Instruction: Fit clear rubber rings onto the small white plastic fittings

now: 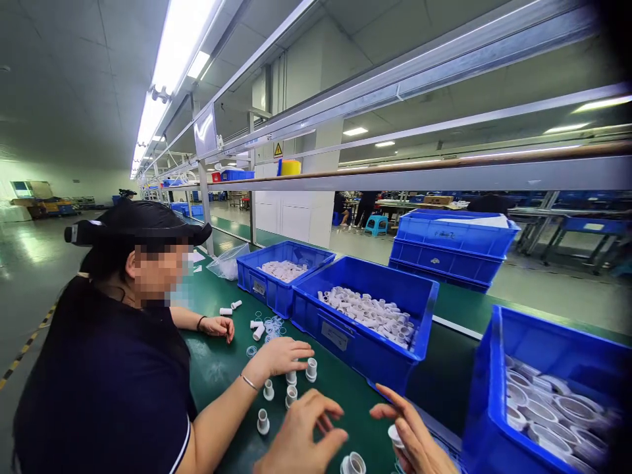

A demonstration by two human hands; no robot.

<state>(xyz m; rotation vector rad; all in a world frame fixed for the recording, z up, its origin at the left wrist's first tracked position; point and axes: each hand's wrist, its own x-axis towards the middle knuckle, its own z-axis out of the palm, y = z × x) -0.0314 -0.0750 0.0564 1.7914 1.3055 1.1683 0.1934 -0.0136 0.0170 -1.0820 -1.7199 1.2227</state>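
My left hand (309,434) hovers over the green table with its fingers loosely curved and apart, nothing visible between them. Just below and right of it stands a white plastic fitting (353,464). My right hand (417,438) has its fingers stretched and spread. Beside its fingers is another white flanged fitting (395,436), partly hidden; whether they touch it I cannot tell. Several more white fittings stand upright past my left hand, among them one fitting (263,421) and another fitting (311,370). A co-worker's hand (279,359) reaches over this group.
Blue bins hold white parts: a middle bin (336,337) with small tubes, a farther bin (259,288), and a right bin (486,395) with large rings. Clear thin rings (274,327) lie near loose tubes. The co-worker (113,368) sits at left. Stacked blue crates (444,253) stand behind.
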